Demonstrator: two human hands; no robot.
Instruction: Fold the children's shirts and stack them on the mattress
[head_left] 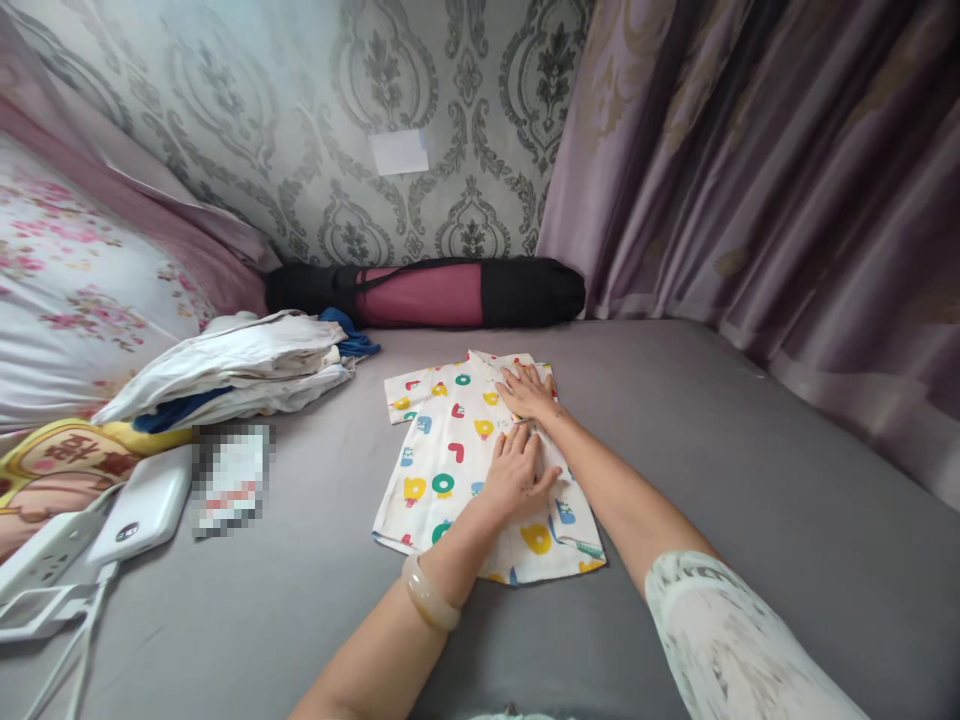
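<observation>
Well, the short-sleeved shirt [433,440] lies flat on the grey sheet [675,430], directly beneath both hands, its long axis running away from the person, collar [499,358] at the far end and hem [517,578] at the near one. The right hand [527,392] rests on the far part, fingers fanned apart and pointing towards the collar, which sits just beyond them and slightly to the left. The left hand [517,475] (the one whose wrist wears the pale bangle [429,595]) is the nearer to the hem, resting around mid-length with its fingers slightly parted and the thumb out to the right; neither hand visibly pinches any cloth. Both sit right of the shirt's middle, so most of the printed front spreads to the left of the fingers, out to a short sleeve [401,398] that neither hand touches. The opposite sleeve is hard to make out by the right hand. Beyond the collar, well apart from the fingertips, a black and maroon bag [420,295] lies crosswise to the shirt's length, against the patterned wall [300,150].
</observation>
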